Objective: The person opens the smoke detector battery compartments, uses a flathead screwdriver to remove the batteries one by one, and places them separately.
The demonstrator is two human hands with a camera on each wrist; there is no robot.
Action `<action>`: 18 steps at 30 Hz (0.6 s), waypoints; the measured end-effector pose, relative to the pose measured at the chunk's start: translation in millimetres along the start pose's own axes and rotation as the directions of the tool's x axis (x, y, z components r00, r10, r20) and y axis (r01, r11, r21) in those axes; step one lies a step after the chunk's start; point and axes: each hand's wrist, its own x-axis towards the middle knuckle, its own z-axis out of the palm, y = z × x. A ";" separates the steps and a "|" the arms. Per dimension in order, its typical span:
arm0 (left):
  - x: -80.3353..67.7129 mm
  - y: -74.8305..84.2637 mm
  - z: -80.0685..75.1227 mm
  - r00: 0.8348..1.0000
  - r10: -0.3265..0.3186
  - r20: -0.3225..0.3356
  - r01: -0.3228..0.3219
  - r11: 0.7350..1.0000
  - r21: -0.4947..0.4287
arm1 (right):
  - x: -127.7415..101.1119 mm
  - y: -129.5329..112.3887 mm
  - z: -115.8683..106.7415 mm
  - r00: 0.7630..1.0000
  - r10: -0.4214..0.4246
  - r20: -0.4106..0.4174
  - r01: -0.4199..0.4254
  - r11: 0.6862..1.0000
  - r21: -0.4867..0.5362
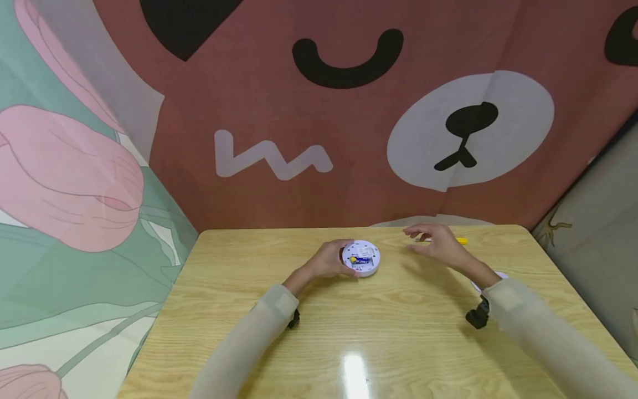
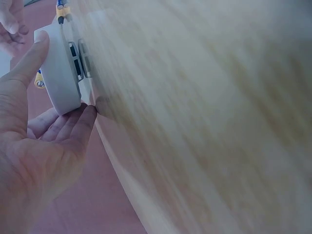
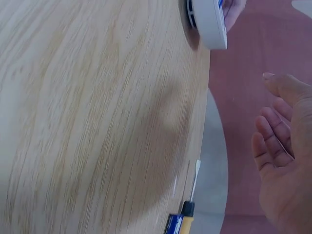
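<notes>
My left hand [image 1: 333, 259] grips a round white smoke alarm [image 1: 368, 268] by its left side, thumb and fingers on its rim. The alarm's back faces up, with a label, small holes and a blue battery [image 1: 364, 260] in its compartment. From the left wrist view, the alarm [image 2: 56, 68] shows edge-on with dark slots near the table. To the right of it, my right hand [image 1: 436, 244] hovers above the table, fingers loosely bent and holding nothing. Beneath that hand lies a screwdriver [image 3: 187, 209] with a yellow handle and black collar.
Beside the screwdriver handle, a blue battery [image 3: 172, 224] shows in the right wrist view. A white round piece [image 1: 500, 275] lies on the wooden table [image 1: 399, 332], partly behind the right wrist. A printed bear curtain [image 1: 279, 205] hangs behind the table's far edge.
</notes>
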 end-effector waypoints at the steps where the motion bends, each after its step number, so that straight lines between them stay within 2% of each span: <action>1: 0.0 0.0 -0.1 1.000 0.002 0.000 -0.002 1.000 0.002 | 1.0 -1.3 1.6 1.000 -0.001 0.007 0.001 1.000 0.006; 14: -0.5 1.1 -1.2 1.000 -0.008 0.005 0.008 1.000 -0.002 | 12.4 -18.2 20.8 0.997 -0.059 0.045 0.058 0.998 0.019; 18: 0.5 -0.2 -0.3 1.000 -0.010 0.002 0.010 1.000 -0.001 | 16.0 -23.7 25.5 0.997 -0.026 0.076 0.024 0.999 0.024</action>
